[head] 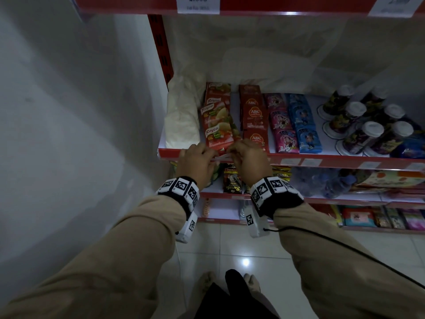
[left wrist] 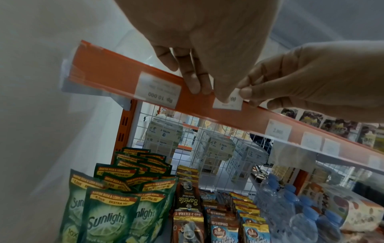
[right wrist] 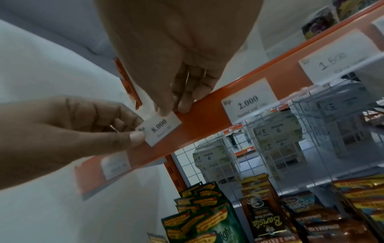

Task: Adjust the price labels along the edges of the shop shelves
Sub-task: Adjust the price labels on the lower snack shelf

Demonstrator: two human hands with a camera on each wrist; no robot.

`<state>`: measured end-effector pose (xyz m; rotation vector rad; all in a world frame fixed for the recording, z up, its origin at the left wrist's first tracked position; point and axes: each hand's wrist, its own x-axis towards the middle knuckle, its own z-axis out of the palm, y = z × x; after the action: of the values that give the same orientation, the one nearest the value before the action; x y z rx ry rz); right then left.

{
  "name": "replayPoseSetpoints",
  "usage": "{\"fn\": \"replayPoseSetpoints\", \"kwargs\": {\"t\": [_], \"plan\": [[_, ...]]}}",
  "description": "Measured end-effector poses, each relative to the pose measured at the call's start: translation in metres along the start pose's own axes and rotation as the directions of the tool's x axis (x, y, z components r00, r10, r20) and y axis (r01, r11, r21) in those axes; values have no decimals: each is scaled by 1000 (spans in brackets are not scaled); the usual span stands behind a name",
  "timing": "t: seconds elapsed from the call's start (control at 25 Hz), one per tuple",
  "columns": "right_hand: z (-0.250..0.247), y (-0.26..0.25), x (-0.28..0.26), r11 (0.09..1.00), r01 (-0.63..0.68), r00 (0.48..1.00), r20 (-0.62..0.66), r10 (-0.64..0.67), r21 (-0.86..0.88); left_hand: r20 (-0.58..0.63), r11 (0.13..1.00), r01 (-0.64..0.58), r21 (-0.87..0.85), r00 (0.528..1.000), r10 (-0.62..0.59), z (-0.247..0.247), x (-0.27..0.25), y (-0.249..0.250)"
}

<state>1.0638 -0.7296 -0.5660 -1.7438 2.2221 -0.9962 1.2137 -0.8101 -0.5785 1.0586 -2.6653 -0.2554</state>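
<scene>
So a small white price label [right wrist: 161, 130] reading "Rp. 8.000" is being held against the red front edge of the shelf [right wrist: 207, 118], right near the shelf's left end by the wall. It's gripped from both sides: the left hand [head: 195, 162] has it pinched at its left end between thumb and curled fingers [right wrist: 124, 118], and the right hand [head: 249, 161] has its fingertips [right wrist: 166, 108] pressed down on the label's top edge, so both sets of fingers are narrow and closed on the label. The label is seen tilted a bit against the strip, not sitting flush. To its left on the same strip another label marked "Rp 10 000" [left wrist: 159, 89] is tucked in, and to its right a "2.000" label [right wrist: 248, 102] and then a "1.500" one [right wrist: 336, 59] can be made out. On top of that shelf, Royco sachets [head: 217, 125] and ABC sachets [head: 254, 116] are laid in rows just behind the hands, with a white bag [head: 181, 116] at the far left. On the shelf below, green Sunlight pouches [left wrist: 108, 213], a Barista coffee sachet strip [left wrist: 187, 199] and bottled water [left wrist: 290, 205] are lined up. Tan sleeves and marker-covered wrist bands [head: 181, 187] are worn on both arms.
</scene>
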Motion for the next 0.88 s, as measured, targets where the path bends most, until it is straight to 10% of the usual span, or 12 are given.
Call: {"fn": "replayPoseSetpoints", "kwargs": {"t": [0.48,0.88], "plan": [[5,2,-7,915,105,983,182,-35,-390,48,992,-2,124,999,-4,0,-4,5],[-4,4,-6,910,130,968,251,-29,-394,73,985,40,167,996,-53,-2,-3,11]]}}
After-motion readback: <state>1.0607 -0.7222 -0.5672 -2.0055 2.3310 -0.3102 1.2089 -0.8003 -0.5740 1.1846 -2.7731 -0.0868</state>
